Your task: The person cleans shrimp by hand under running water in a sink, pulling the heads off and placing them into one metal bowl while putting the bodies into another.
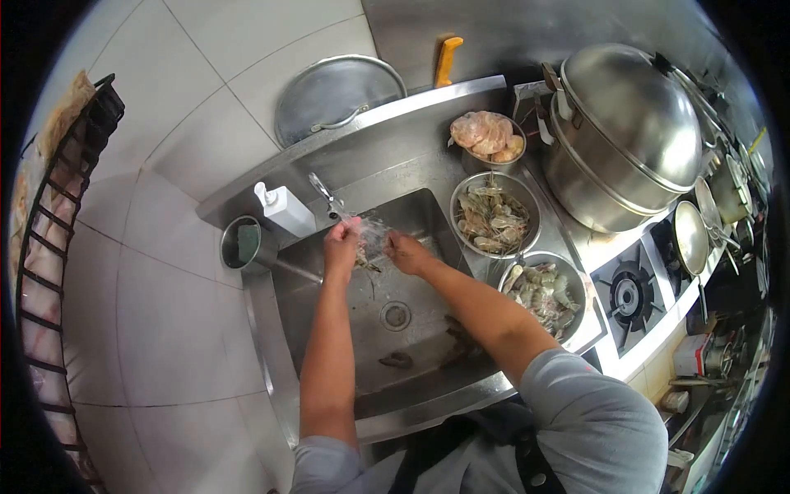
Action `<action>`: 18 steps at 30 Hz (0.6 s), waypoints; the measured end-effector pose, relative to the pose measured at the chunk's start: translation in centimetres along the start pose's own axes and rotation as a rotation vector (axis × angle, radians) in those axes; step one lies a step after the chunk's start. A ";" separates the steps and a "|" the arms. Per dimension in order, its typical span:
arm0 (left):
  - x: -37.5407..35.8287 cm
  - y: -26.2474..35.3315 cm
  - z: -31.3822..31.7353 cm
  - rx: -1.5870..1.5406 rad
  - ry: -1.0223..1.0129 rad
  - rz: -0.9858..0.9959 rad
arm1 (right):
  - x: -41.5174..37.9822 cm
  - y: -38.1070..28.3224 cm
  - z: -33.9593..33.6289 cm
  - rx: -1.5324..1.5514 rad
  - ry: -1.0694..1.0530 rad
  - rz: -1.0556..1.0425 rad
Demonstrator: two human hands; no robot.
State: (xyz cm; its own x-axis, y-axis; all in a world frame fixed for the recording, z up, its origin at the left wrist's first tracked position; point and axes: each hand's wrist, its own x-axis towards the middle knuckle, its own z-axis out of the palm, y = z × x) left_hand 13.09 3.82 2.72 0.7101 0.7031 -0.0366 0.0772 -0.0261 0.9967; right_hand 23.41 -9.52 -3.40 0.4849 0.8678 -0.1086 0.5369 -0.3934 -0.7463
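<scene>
Both hands are raised over the metal sink (370, 370), just below the faucet (326, 198). My left hand (341, 240) is closed on a shrimp (364, 262), whose legs and feelers hang under the fingers. A few inches away my right hand (406, 251) is closed too, with its fingertips pinched toward the left. What it holds, if anything, I cannot make out. Clear splashing water (376, 234) blurs the gap between them. Lower in the basin, near the drain (396, 315), lie a dark shrimp-like piece (397, 360) and more dark scraps (461, 339).
Right of the sink stand a bowl of whole shrimp (492, 218), a bowl of paler shrimp (545, 298) and a pot of pinkish meat (487, 136). Beyond are a large steamer (625, 132) and gas burner (629, 296). A soap bottle (285, 211) and cup with sponge (247, 244) stand left.
</scene>
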 end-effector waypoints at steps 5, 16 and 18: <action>0.2 0.1 -0.5 0.040 -0.001 -0.059 | 0.2 -1.5 -0.4 0.157 0.203 -0.156; -2.4 0.7 -0.9 0.324 -0.003 0.015 | -3.5 -1.9 -2.4 -0.069 0.177 -0.156; -2.5 -2.3 -1.5 0.283 -0.020 -0.003 | -5.2 -1.1 -3.8 -0.207 0.119 -0.166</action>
State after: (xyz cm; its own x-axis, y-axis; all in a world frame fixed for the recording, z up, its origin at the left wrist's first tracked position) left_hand 10.09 3.22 0.62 0.7231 0.6894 -0.0439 0.2695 -0.2231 0.9368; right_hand 22.87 -14.76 0.51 0.4498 0.8886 0.0902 0.7390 -0.3136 -0.5963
